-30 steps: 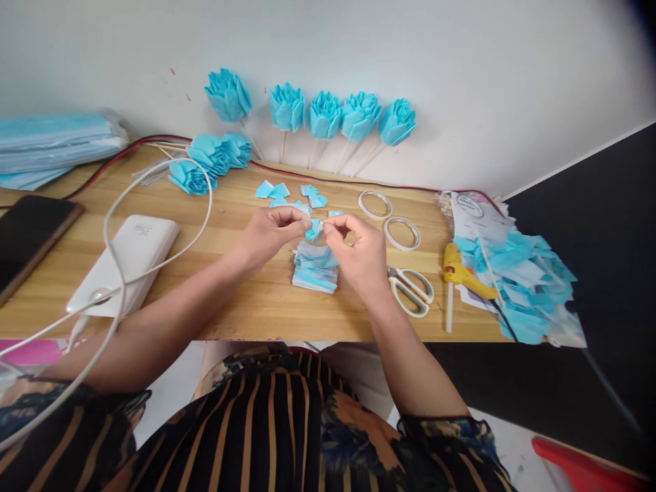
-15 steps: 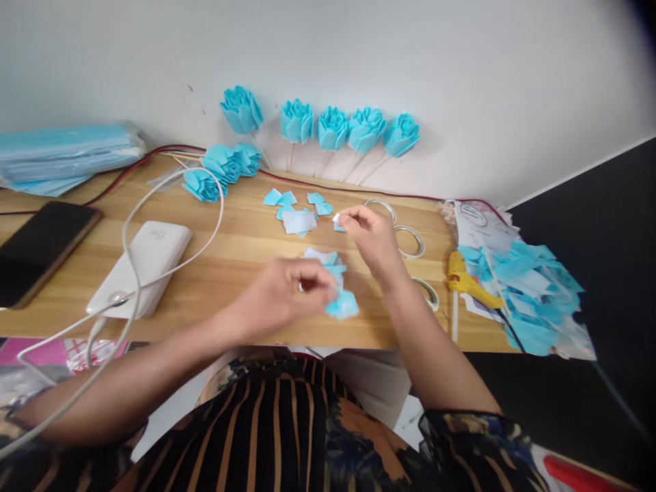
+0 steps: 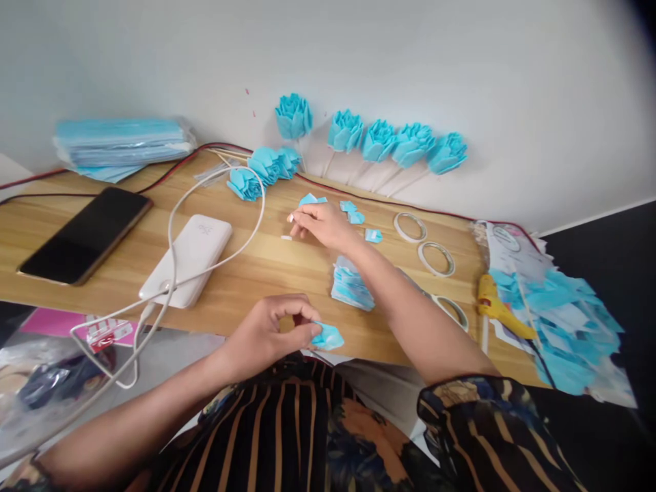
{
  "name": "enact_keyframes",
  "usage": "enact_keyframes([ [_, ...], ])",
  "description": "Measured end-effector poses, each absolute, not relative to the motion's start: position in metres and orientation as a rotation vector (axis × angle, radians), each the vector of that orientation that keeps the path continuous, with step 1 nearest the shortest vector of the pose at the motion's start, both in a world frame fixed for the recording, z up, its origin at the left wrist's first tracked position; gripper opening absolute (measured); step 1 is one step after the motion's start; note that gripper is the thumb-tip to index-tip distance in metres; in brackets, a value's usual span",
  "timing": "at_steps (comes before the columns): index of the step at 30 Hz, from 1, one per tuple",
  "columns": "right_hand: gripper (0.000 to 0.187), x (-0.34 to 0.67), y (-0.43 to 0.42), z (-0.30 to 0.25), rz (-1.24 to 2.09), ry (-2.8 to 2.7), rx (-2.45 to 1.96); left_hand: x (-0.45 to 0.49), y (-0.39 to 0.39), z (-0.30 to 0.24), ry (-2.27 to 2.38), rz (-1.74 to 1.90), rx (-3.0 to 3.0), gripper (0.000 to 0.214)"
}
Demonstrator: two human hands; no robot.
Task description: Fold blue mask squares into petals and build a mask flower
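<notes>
My left hand [image 3: 274, 331] is closed near the table's front edge, pinching a small light-blue fabric petal [image 3: 329, 337] between thumb and fingertips. My right hand [image 3: 322, 225] reaches across to the left, low over the table, its fingers partly stretched and apart. Close to those fingertips lies a small white strip [image 3: 285, 238]. Partly covered by this hand are some blue cut pieces [image 3: 311, 199]. Another blue-and-white piece [image 3: 374, 236] rests to the right of the hand. Beneath the right forearm sits a stack of blue petals [image 3: 352, 285], partly hidden.
Finished blue fabric flowers [image 3: 379, 141] on sticks lean against the wall. Rolls of tape [image 3: 435, 259], a yellow glue gun [image 3: 497, 307] and a pile of blue scraps [image 3: 574, 321] are on the right. A power bank [image 3: 187, 260] with a white cable and a phone [image 3: 85, 234] lie left.
The view has swung left. My right hand has let go of the blue-and-white piece and moved left. My left hand has come nearer the table's front edge, away from the stack, with a petal.
</notes>
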State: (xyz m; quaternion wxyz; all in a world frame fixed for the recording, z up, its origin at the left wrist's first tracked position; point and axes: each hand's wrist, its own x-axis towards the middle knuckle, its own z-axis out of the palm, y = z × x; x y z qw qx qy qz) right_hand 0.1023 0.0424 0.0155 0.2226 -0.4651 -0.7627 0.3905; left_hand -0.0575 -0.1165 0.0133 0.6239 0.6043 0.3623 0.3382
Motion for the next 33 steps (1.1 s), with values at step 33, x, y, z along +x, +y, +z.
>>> enact_keyframes([
  [33,0.011,0.157,-0.043,0.065,0.712,-2.318,-1.189,-0.057,-0.072,0.009,1.117,1.009,1.432,0.019],
])
